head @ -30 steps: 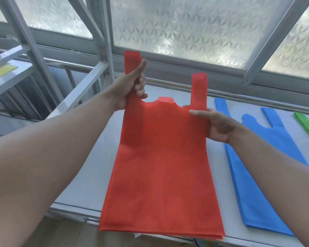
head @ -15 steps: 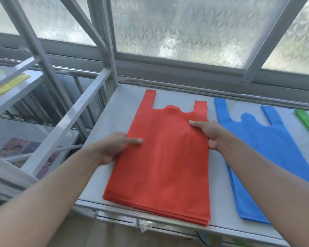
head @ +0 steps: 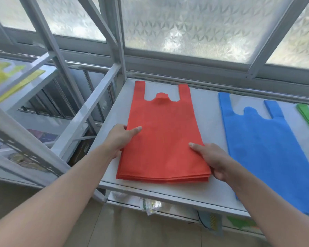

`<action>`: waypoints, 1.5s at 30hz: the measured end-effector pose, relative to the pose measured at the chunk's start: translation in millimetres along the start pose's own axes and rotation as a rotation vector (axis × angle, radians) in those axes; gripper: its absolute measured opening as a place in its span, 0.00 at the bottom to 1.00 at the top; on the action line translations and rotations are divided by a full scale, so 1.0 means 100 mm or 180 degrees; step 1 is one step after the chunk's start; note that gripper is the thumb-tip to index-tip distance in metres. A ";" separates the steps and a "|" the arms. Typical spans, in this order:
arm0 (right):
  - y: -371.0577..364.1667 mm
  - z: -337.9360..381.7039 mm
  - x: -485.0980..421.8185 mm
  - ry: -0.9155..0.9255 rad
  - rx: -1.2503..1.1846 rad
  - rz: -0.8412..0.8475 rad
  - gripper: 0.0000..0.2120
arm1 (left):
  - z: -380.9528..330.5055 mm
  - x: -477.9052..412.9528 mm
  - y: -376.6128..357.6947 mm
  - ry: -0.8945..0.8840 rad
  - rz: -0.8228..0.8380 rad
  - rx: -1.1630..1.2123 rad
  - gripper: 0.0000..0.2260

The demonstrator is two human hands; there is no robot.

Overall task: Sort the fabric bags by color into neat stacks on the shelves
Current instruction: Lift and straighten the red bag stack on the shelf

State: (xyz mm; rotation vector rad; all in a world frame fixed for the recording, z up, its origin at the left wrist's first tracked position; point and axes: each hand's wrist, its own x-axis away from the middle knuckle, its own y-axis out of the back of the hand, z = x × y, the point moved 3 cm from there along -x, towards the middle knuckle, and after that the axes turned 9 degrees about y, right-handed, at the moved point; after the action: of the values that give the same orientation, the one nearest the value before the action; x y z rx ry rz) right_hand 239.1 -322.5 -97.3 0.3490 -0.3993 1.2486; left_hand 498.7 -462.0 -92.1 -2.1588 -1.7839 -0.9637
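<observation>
Where left hand (head: 119, 138) and right hand (head: 214, 159) grip the red stack (head: 162, 136), fingertips hide.

words: none can be read | numbers: none | printed packets (head: 211, 222) under the shelf (head: 185, 191): too blurry to read

Red bag (head: 161, 132), held up by its handles 1 s ago, now lies flat atop red stack (head: 162, 178). L hand (head: 119, 139) & R hand (head: 212, 161) now pinch stack's sides, nearer front edge.

Matt cloth red bags (head: 163, 139) (painted-metal shelf (head: 168, 191))
</observation>
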 end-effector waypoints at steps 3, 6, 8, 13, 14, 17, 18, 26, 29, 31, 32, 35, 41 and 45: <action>-0.03 -0.07 0.17 0.0010 0.0406 -0.0021 0.14 | 0.13 0.18 0.12 -0.0101 -0.0593 -0.0243 0.21; -0.04 -0.14 0.29 0.0146 0.0599 0.0022 0.12 | 0.36 0.35 0.14 -0.0216 -0.0583 0.0096 0.19; -0.03 -0.17 0.33 0.0212 0.0600 0.0035 0.12 | 0.46 0.40 0.12 -0.0441 -0.0507 0.0078 0.16; -0.04 -0.14 0.40 0.0281 0.0659 0.0061 0.12 | 0.50 0.42 0.11 -0.0701 -0.0524 -0.0056 0.13; -0.05 -0.14 0.41 0.0285 0.0689 0.0071 0.13 | 0.50 0.41 0.11 -0.0720 -0.0519 -0.0085 0.13; -0.06 -0.13 0.45 0.0294 0.0706 0.0001 0.13 | 0.50 0.39 0.11 -0.0752 -0.0463 -0.0183 0.11; -0.06 -0.13 0.47 0.0277 0.0697 -0.0028 0.13 | 0.50 0.39 0.11 -0.0740 -0.0453 -0.0193 0.10; -0.37 -0.26 0.77 0.0130 0.0344 0.0115 0.09 | 0.59 0.49 0.05 -0.0260 -0.0061 -0.0584 0.13; -0.40 -0.33 0.80 0.0197 0.0342 0.0046 0.09 | 0.58 0.53 0.12 -0.0418 -0.0251 -0.0967 0.12; -0.40 -0.34 0.83 0.0144 0.0262 0.0027 0.09 | 0.55 0.53 0.18 -0.0411 -0.0245 -0.1083 0.11; -0.40 -0.33 0.84 0.0127 0.0257 0.0027 0.10 | 0.54 0.52 0.21 -0.0404 -0.0231 -0.1138 0.12; -0.38 -0.31 0.83 0.0129 0.0316 -0.0054 0.12 | 0.47 0.52 0.22 -0.0506 -0.0381 -0.1297 0.12; -0.41 -0.29 0.67 0.0159 0.0491 -0.0082 0.10 | 0.47 0.55 0.27 -0.0820 -0.0866 -0.1246 0.16; -0.47 -0.21 0.70 0.0135 0.0612 -0.0081 0.09 | 0.47 0.55 0.32 -0.0986 -0.0830 -0.1241 0.24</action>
State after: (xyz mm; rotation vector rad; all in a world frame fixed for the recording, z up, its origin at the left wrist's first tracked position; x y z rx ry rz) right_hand 304.9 -267.3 -84.9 0.4889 -0.2382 1.2707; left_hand 549.6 -401.3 -88.6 -2.4599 -2.2239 -1.1720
